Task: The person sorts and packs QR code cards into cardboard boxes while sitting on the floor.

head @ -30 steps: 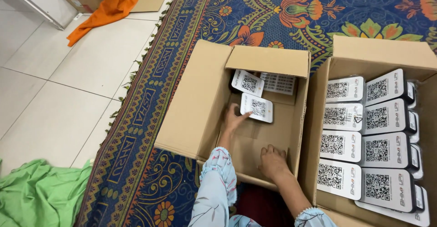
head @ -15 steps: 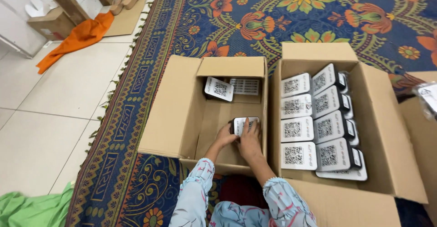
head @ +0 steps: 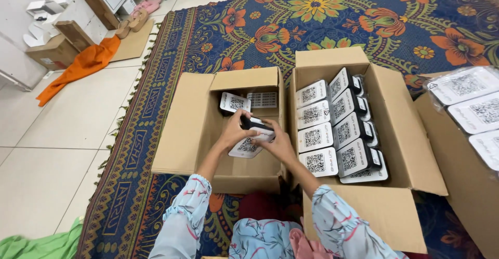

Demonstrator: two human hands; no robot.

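My left hand (head: 234,130) and my right hand (head: 276,140) together hold a small black device with a white code card on its face (head: 251,136), above the inside of the left cardboard box (head: 195,118). Another such device (head: 234,103) and a flat code sheet (head: 262,99) lie at the far end of that box. The right cardboard box (head: 400,129) holds several of the same devices (head: 332,126), packed in rows.
A third box (head: 462,176) at the far right carries bagged white devices (head: 468,100). All boxes sit on a patterned floral rug (head: 322,15). Left of it are pale floor tiles, an orange cloth (head: 78,69), small cartons (head: 54,48) and a green cloth (head: 41,243).
Both hands came together on a device inside the left box and lifted it off the bottom. The camera view shifted so that more of the right box and the rug shows.
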